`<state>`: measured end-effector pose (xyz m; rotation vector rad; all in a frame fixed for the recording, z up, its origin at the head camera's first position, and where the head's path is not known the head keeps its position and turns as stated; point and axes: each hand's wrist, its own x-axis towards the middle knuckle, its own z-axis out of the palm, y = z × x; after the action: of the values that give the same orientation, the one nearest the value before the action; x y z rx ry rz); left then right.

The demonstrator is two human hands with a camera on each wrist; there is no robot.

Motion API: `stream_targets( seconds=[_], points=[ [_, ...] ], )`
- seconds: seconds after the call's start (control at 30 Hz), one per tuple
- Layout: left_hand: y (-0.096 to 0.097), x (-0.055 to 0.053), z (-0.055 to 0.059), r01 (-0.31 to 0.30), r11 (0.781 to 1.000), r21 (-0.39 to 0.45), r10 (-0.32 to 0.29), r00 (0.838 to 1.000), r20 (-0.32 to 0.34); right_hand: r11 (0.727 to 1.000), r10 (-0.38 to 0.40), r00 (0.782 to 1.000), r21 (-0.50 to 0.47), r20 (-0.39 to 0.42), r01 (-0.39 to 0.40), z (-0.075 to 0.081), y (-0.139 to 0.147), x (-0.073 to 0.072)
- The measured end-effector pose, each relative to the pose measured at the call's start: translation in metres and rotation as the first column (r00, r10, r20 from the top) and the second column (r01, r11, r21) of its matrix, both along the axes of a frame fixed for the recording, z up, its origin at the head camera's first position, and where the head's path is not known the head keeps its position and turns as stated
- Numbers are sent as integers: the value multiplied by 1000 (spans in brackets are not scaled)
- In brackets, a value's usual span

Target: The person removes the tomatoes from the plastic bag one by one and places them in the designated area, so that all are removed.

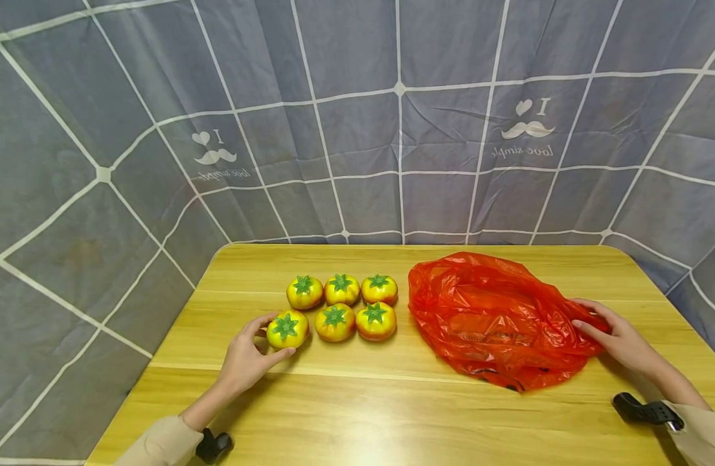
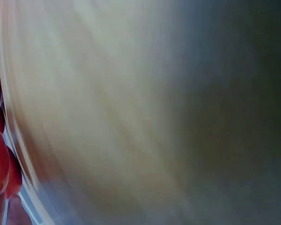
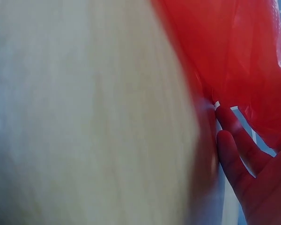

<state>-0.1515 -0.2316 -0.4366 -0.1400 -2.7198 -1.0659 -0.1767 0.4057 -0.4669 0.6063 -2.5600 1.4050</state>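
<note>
My left hand (image 1: 249, 356) curls its thumb and fingers round the front-left tomato (image 1: 287, 329), which is yellow-red with a green star-shaped leaf top. Several more such tomatoes (image 1: 335, 323) stand beside it in two rows, leaf tops up. On the right side of the table lies a crumpled red plastic bag (image 1: 491, 317). At the bag's right edge, my right hand (image 1: 628, 346) touches the film, its thumb and fingers apart. In the right wrist view its fingers (image 3: 234, 159) look fairly straight beside the bag. The left wrist view is mostly blurred tabletop.
The wooden table (image 1: 363, 401) has rounded far corners. Grey curtains (image 1: 357, 129) with white grid lines hang behind it and along the sides. A black strap device sits on each wrist, close above the tabletop.
</note>
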Motion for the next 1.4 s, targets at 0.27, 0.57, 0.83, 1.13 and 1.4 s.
stream_targets(
  seconds=[0.27,0.57,0.83,1.13,1.4],
  points=[
    [1,-3,-2,13,1000,-8,-13,999,33,1000,-12,1000,-8,-2,12,0,-1,2],
    [4,-7,1,0,1000,-7,1,992,125,1000,-12,1000,-12,9,12,0,-1,3],
    [6,-9,4,15,1000,-10,-13,988,155,1000,-23,1000,10,16,23,-1,-1,3],
    [6,-12,6,37,999,-18,-33,983,182,999,-31,999,17,20,31,0,-1,3],
    [7,-12,8,50,999,6,-50,980,193,1000,-18,999,-17,33,18,1,-1,4]
  ],
)
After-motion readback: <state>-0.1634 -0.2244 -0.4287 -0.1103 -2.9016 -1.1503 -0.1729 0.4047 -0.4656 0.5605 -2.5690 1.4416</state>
